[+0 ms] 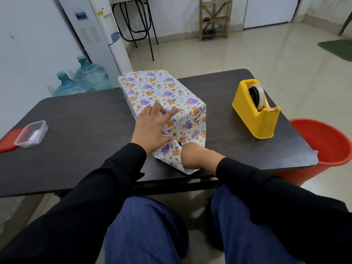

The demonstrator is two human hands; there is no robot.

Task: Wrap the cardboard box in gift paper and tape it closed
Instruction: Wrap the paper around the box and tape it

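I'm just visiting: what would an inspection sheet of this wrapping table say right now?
Surface: dark table.
Job's things: box covered in gift paper, near flap loose; yellow tape dispenser apart on its right.
Clutter: clear plastic container and red lid at the left edge.
Hands: left hand presses flat on the paper; right hand tucked under the flap, fingers hidden.
Cables: nothing seen.
Surroundings: red bucket beside the table; water bottles, water dispenser behind.

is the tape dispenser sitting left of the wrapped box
No, the yellow tape dispenser stands on the table to the right of the wrapped box, apart from it.
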